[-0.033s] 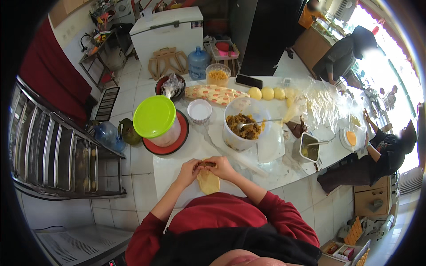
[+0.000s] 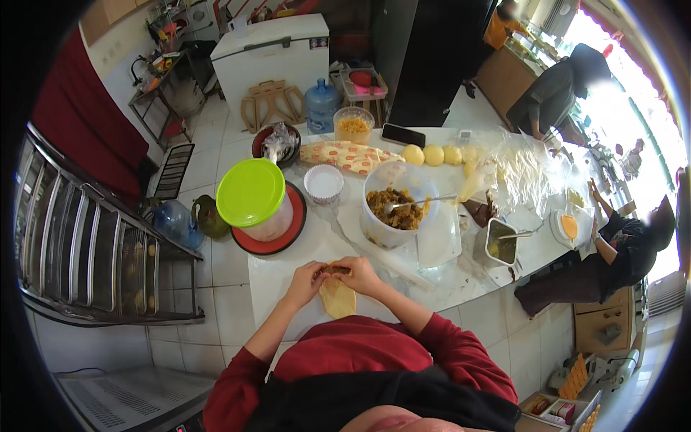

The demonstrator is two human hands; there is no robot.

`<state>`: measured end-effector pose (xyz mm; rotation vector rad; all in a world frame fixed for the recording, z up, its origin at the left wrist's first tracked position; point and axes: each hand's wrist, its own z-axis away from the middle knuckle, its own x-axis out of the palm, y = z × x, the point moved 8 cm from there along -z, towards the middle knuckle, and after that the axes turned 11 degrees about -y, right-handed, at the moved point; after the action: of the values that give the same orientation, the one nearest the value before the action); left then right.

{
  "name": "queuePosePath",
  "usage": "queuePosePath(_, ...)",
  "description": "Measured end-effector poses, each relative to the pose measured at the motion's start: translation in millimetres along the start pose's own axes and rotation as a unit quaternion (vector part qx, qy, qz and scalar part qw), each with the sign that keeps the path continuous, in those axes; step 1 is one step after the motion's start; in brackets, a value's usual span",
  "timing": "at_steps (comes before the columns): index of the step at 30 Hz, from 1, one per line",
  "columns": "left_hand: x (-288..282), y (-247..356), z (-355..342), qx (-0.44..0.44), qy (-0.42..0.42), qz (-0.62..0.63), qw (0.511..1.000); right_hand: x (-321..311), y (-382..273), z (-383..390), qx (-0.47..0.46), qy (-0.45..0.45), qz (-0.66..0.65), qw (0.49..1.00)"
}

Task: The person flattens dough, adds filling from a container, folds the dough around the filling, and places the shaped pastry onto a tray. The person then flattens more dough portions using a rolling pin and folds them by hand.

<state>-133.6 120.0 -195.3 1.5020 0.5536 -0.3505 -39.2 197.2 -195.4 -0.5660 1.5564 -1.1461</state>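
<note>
My forearms slant inward, bringing left hand [image 2: 308, 280] and right hand [image 2: 359, 274] together, knuckles bent, fingertips nearly meeting. My grip pinches the far end of the flat dough [image 2: 337, 301] around brown filling [image 2: 334, 271]; the rest stretches toward my body at the bench's [image 2: 272, 282] near edge, left of the translucent tub [image 2: 385, 236].

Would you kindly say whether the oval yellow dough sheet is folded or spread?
Mostly spread: the dough sheet lies flat at its near end, brown filling visible between left hand and right hand.
</note>
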Motion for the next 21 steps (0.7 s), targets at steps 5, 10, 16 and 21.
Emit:
queuePosePath(5,3.5,2.3,-2.3,0.009,0.009,-0.018,1.000,-4.3,6.9,-2.3,-0.022,0.002,-0.004,1.000)
queuePosePath(10,6.9,-1.9,-6.1,0.007,0.023,0.013,1.000,-4.0,10.9,-1.0,-0.053,0.000,0.023,0.998)
queuePosePath(16,4.1,-17.6,3.6,-0.018,0.061,0.070,0.996,6.0,7.2,-8.9,-0.036,-0.011,0.032,0.999)
queuePosePath(21,-3.1,-14.8,5.3,0.004,0.105,0.019,0.994,-2.2,-3.5,-6.1,-0.069,-0.006,0.021,0.997)
